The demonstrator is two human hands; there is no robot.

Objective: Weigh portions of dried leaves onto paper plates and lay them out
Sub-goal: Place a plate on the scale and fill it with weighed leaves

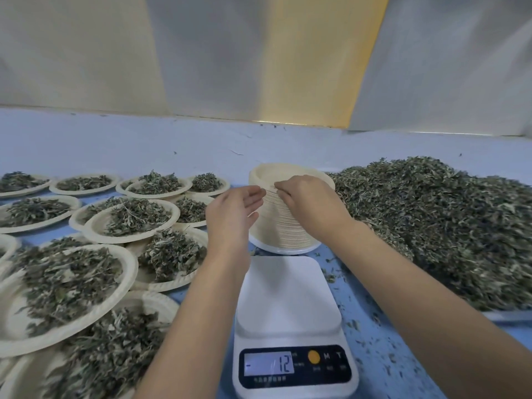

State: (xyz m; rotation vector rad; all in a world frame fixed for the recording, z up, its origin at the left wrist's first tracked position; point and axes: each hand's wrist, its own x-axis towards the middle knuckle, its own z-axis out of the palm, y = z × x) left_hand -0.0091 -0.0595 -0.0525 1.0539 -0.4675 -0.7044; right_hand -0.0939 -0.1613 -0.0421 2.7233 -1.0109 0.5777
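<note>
Both hands are at the stack of paper plates. The left hand is mostly open, palm turned to the stack's side and fingertips touching its edge. It grips nothing that I can see. The right hand has its fingers curled over the top rim, pinching at the uppermost plates. The kitchen scale sits below both hands, between the forearms, with a bare platform and a display reading -12. The pile of dried leaves lies just right of the right hand. The filled plates overlap on the blue surface, left of the left hand.
</note>
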